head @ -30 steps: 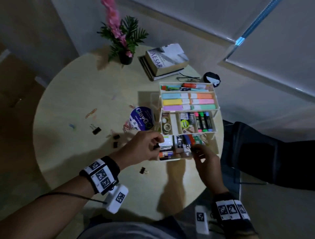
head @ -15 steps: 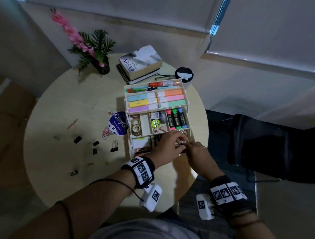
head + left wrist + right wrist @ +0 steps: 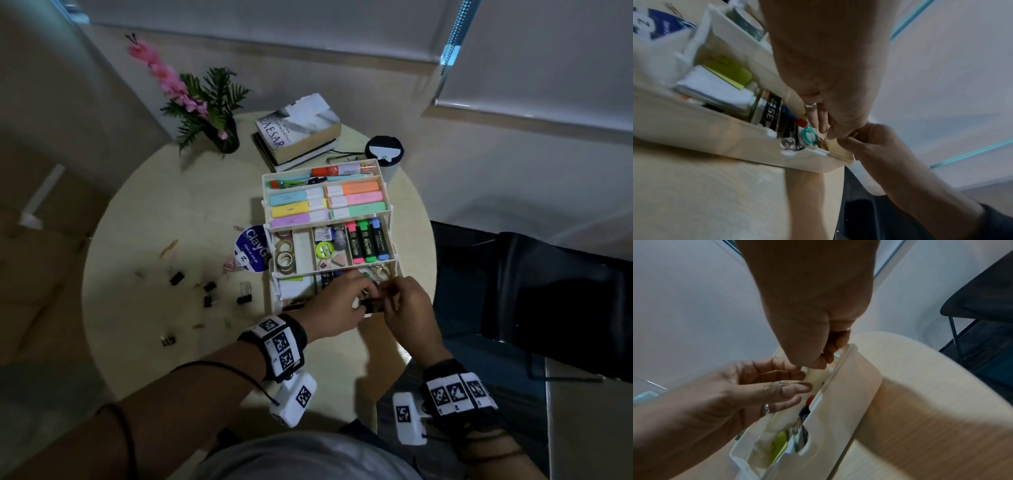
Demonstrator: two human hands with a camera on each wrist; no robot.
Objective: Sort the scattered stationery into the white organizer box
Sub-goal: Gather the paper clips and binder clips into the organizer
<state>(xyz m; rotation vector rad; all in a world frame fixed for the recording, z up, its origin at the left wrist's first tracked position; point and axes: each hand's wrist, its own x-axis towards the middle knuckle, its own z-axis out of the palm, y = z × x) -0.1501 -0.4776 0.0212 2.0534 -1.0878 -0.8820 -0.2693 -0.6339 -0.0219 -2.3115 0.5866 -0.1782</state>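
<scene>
The white tiered organizer box (image 3: 264, 192) stands open on the round table, with highlighters, markers and tape rolls in its trays. Both hands meet over the right end of its lowest tray. My left hand (image 3: 363, 295) reaches in with fingers almost straight, and a thin wire shows between them in the right wrist view (image 3: 797, 386). My right hand (image 3: 387, 292) has its fingers curled in a pinch (image 3: 818, 363) that touches the left fingertips (image 3: 828, 131). The small clip they hold is mostly hidden. Several black binder clips (image 3: 209, 287) and paper clips (image 3: 168, 248) lie scattered to the box's left.
A round blue sticker (image 3: 251, 251) lies against the box's left side. Behind the box are stacked books (image 3: 298, 130), a potted plant (image 3: 219, 132) and a lidded cup (image 3: 383, 150). A dark chair (image 3: 548, 291) stands to the right of the table.
My left hand has carried a small black clip from the box's left end to its right end, where it joined the right hand. The head view has swung and the box now sits further right.
</scene>
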